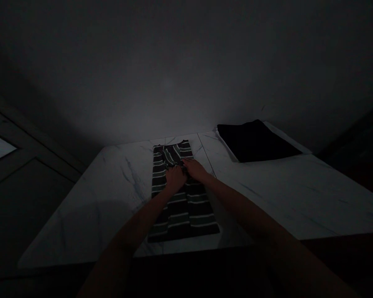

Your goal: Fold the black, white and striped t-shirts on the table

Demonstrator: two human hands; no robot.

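Observation:
A dark striped shirt (178,215) with green and white bands lies on the marble-patterned table (112,215), its sides folded inward into a long rectangle. Near its far end the cloth is bunched. My left hand (175,177) is closed on that bunched cloth at the shirt's middle. Right beside it, my right hand (194,169) reaches in from the right with its fingers curled on the same cloth. The light is dim, so the fingertips are hard to make out.
A black folded cloth (256,140) lies on white material at the table's back right. Behind the table rises a plain wall (161,82). At the left stands a panelled surface (27,165), and the table's front edge runs close to me.

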